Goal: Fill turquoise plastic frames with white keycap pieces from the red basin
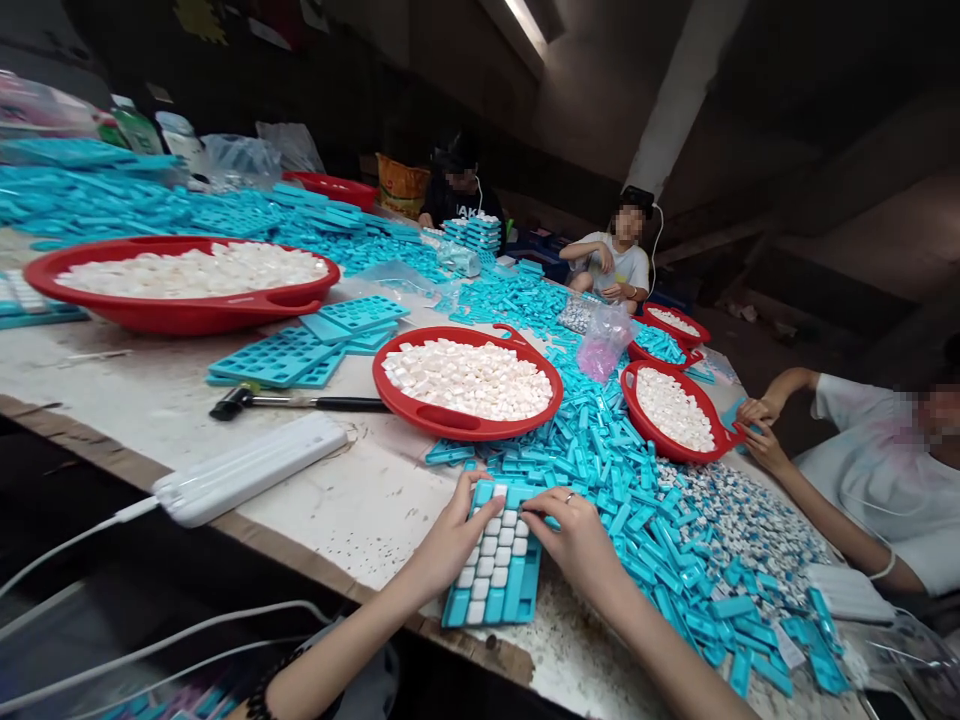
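A blue tray (517,590) lies at the table's front edge, with white blocks (487,546) set in rows and blue pieces along its lower end. My left hand (457,525) holds the tray's upper left side, its thumb over the white blocks. At the upper right of the tray, my right hand (574,535) has its fingers pinched together at the end of a white row; whatever lies between the fingertips is hidden. Just beyond the tray stands a red basin (469,432) full of white blocks.
Blue pieces (600,440) are heaped right and behind. A hammer (315,403), a white power strip (251,470) and another red basin (187,312) are left. A person's hands (761,435) work at right; two people sit farther back.
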### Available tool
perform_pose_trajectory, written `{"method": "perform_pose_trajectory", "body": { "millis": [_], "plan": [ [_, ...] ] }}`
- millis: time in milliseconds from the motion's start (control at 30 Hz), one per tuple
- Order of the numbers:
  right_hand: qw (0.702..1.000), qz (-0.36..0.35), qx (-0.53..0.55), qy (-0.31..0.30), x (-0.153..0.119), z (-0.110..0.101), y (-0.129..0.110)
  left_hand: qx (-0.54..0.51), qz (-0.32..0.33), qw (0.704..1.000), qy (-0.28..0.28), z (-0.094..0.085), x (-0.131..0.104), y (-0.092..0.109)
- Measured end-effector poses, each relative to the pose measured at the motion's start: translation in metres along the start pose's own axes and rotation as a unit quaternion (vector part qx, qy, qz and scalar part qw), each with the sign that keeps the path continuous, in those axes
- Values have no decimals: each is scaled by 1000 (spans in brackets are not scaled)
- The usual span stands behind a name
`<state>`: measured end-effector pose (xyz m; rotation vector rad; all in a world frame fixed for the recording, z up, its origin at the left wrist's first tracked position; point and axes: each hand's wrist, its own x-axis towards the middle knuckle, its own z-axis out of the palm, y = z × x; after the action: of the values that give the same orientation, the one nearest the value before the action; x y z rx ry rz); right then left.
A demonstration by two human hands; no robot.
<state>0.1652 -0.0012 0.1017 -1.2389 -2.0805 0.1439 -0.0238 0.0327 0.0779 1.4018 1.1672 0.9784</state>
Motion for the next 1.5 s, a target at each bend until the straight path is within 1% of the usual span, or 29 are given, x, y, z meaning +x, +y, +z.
{"method": "perform_pose_trajectory", "body": {
  "millis": [100,267,400,633,967,1200,1333,1500],
  "plan": [
    [1000,8,-5,-11,1,-1,2,-4,-1,1000,-4,0,2,-1],
    [997,25,-21,-70,1,-7,1,-5,-17,1000,-16,2,1,1],
    [994,18,-51,-96,3,-11,0,3,-14,1000,-18,3,0,3],
    [993,8,-57,-99,4,-15,0,-3,-16,1000,-24,2,0,2],
    [989,-6,-107,-106,3,-14,-3,-4,-8,999,-33,2,0,2],
    [990,4,-96,-103,5,-22,-6,-1,-11,999,-40,3,0,2],
    [989,6,-99,-111,5,-21,-5,-8,-8,999,-39,2,1,0],
    [990,-4,-90,-104,4,-19,-4,-11,-16,999,-44,2,0,3]
  ]
}}
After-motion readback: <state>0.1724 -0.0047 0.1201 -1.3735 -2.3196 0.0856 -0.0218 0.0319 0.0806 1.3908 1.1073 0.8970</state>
